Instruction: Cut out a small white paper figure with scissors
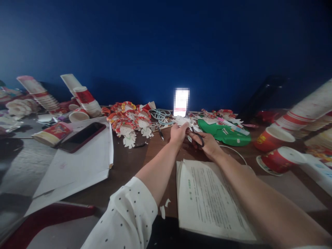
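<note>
My left hand [178, 133] is closed on a white paper piece [182, 121] with a notched edge, held up over the middle of the table. Just to its right, my right hand [207, 143] grips a pair of dark-handled scissors [199, 139]. The scissors' blades point toward the paper and are partly hidden by my fingers. Behind both hands stands a phone [181, 102] with a bright screen. A green sheet [224, 133] carrying white scraps and a pen lies right of my hands. To the left is a pile of cut red-and-white cup pieces [129, 119].
An open book [212, 197] lies beneath my right forearm. Paper cups [275, 138] and a cup stack [306, 107] stand at the right. More stacked cups [86, 102] lean at the left, near a dark phone [83, 136] on a white box [85, 169]. Coiled cables [162, 116] lie at the back.
</note>
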Motion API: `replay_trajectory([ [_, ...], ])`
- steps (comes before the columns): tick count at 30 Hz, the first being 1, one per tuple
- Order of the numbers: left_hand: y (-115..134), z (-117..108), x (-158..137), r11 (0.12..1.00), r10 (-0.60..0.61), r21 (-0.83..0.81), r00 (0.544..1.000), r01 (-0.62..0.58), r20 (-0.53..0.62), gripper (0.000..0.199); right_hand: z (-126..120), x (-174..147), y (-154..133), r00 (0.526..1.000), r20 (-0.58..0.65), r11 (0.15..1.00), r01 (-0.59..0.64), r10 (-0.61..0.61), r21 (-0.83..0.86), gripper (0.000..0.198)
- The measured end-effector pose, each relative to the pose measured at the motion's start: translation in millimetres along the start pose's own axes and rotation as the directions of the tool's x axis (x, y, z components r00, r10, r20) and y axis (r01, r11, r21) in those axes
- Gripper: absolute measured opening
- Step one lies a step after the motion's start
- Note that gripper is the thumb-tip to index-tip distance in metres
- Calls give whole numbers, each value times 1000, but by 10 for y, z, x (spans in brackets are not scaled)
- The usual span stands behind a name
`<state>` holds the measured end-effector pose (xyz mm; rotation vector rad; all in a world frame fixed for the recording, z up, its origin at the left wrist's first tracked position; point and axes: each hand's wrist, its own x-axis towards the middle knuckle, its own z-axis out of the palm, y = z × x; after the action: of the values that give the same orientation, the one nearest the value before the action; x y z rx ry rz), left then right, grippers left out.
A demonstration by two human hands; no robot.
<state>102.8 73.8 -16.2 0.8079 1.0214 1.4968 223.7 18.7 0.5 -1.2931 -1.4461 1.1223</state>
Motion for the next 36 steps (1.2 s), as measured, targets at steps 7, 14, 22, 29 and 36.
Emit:
replay_trajectory([
  [7, -15, -5, 21, 1000, -22, -21, 1000, 22, 2, 13, 3, 12, 23, 1000, -11, 999, 27, -27, -41, 55],
  [14, -45, -3, 44, 999, -28, -18, 1000, 28, -8, 12, 8, 21, 37, 999, -28, 998, 28, -30, -64, 55],
  [22, 9, -6, 5, 999, -49, -20, 999, 49, -8, 10, -1, 29, 42, 998, -23, 995, 54, -56, -82, 57],
  [29, 54, 23, 3, 992, -106, -77, 994, 104, -17, 7, -7, 23, 13, 998, -18, 994, 57, -59, -94, 53],
  [36, 36, 25, 15, 988, -116, -101, 993, 115, -3, 6, 30, 2, -36, 999, -43, 998, 0, -2, -57, 52],
])
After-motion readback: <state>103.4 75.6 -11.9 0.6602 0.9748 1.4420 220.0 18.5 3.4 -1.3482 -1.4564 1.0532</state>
